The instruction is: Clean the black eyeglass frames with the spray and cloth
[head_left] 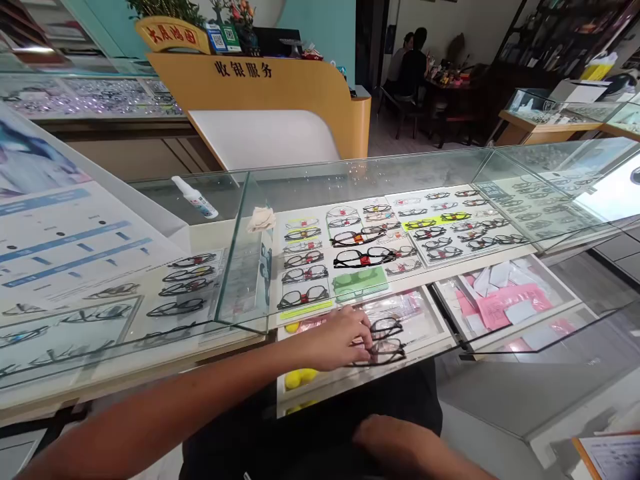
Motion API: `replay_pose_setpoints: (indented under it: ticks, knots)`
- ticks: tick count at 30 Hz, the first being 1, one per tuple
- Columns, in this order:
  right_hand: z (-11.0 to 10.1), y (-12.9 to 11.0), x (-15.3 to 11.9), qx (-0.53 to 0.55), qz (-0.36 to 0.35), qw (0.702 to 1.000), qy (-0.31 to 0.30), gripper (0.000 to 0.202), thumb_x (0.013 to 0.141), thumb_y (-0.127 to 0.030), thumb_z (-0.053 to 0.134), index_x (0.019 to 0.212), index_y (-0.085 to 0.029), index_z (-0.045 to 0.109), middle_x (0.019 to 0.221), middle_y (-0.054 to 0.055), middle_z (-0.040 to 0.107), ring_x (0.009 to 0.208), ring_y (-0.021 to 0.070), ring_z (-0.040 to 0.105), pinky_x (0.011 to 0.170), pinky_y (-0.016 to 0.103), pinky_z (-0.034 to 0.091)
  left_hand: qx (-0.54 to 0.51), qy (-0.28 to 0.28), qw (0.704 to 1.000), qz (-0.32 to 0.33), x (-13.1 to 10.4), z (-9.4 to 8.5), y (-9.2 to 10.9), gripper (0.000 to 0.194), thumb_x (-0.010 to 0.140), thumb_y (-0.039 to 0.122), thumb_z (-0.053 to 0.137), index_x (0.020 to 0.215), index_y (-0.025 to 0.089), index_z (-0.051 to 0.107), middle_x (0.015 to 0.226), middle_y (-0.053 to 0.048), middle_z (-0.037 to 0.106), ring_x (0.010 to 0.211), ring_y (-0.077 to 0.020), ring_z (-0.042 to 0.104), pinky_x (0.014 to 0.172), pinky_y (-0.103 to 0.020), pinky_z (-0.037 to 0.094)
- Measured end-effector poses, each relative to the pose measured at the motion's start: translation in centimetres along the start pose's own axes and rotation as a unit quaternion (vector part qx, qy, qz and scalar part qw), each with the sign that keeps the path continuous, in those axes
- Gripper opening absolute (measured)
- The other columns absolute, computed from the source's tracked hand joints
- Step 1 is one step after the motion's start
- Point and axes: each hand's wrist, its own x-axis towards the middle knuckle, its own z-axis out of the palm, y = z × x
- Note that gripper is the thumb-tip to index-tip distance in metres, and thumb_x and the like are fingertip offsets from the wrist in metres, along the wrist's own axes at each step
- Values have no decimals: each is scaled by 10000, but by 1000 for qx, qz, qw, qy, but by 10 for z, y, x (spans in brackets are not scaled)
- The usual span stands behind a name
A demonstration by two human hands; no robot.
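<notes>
In the head view, a glass bench (465, 269) displays rows of spectacles; beyond stand an orange cashier desk (290, 87) and two seated people (413, 63). Black-rimmed glasses (387, 351) lie at the left hand's (344, 339) curled fingertips, over a white drawer (440, 321); whether they pinch is unclear. The right hand's (377, 430) fingers are hidden, their state unclear.

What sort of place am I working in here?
Probably an eyewear shop: rows of glasses lie in a glass display case, the left hand is at dark-framed glasses, and the counter beyond carries Chinese lettering for cashier service.
</notes>
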Motion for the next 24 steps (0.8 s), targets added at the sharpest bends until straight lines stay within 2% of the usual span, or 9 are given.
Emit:
replay_pose_setpoints:
  ticks: [3, 5, 7, 10, 12, 14, 16, 19, 24]
  knots:
    - [-63, -23, -70, -6, -3, 996, -83, 247, 972, -236, 705, 1105, -307, 901, 1005, 47, 894, 886, 276, 832, 797, 350, 640, -38, -5, 998, 53, -27, -32, 31, 197, 984, 558, 774, 1066, 394, 847, 1526, -39, 711, 1459, -355, 571, 1232, -529, 445]
    - [-122, -32, -110, 9, 33, 998, 60, 301, 1085, -359, 628, 1255, -343, 876, 1173, 43, 907, 1053, 266, 847, 936, 355, 647, -15, 19, 998, 59, -35, -65, 45, 248, 1015, 604, 725, 1098, 411, 857, 1558, -28, 694, 1478, -354, 563, 1227, -518, 444]
    - [-187, -25, -127, -19, 88, 970, 225, 366, 1159, -465, 536, 1279, -329, 854, 1208, 68, 897, 1065, 268, 839, 929, 379, 648, 46, 70, 995, 44, -29, -105, 52, 281, 1013, 607, 717, 1080, 383, 874, 1541, -35, 696, 1487, -374, 551, 1249, -536, 413]
    - [-274, 12, -105, -120, 133, 886, 428, 425, 1156, -517, 512, 1283, -256, 823, 1315, 145, 856, 1227, 327, 780, 1092, 481, 604, 180, 187, 965, -19, 4, -160, 54, 280, 990, 529, 770, 1020, 278, 890, 1392, -95, 731, 1434, -433, 546, 1259, -612, 356]
    - [-314, 44, -72, -181, 213, 821, 497, 440, 1139, -412, 492, 1366, -164, 775, 1406, 228, 796, 1341, 365, 705, 1191, 544, 534, 248, 247, 934, -72, 33, -186, 52, 251, 971, 454, 800, 979, 220, 890, 1318, -128, 738, 1416, -463, 525, 1237, -643, 350]
    - [-335, 72, -41, -203, 326, 793, 473, 528, 1102, -376, 526, 1482, -50, 694, 1541, 315, 698, 1450, 415, 621, 1255, 589, 472, 279, 271, 915, -111, 60, -203, 49, 255, 941, 449, 839, 914, 198, 880, 1292, -146, 730, 1405, -468, 513, 1218, -622, 362]
    - [-339, 91, -21, -203, 385, 777, 454, 629, 1137, -425, 453, 1619, -45, 594, 1726, 314, 551, 1569, 441, 515, 1294, 599, 432, 291, 257, 910, -146, 83, -212, 45, 262, 928, 481, 846, 899, 224, 881, 1301, -148, 731, 1408, -464, 510, 1202, -574, 390]
    - [-331, 105, -13, -212, 401, 768, 452, 698, 1171, -486, 332, 1735, -104, 486, 1861, 248, 409, 1662, 435, 413, 1353, 592, 368, 304, 245, 904, -177, 108, -218, 35, 269, 938, 489, 816, 988, 237, 895, 1419, -161, 724, 1474, -476, 471, 1210, -556, 397]
    - [-327, 112, -18, -208, 397, 769, 455, 726, 1166, -518, 317, 1760, -131, 470, 1878, 216, 402, 1679, 427, 391, 1370, 591, 347, 296, 204, 910, -205, 136, -221, 19, 306, 886, 517, 856, 959, 222, 892, 1411, -185, 757, 1472, -480, 465, 1197, -570, 396]
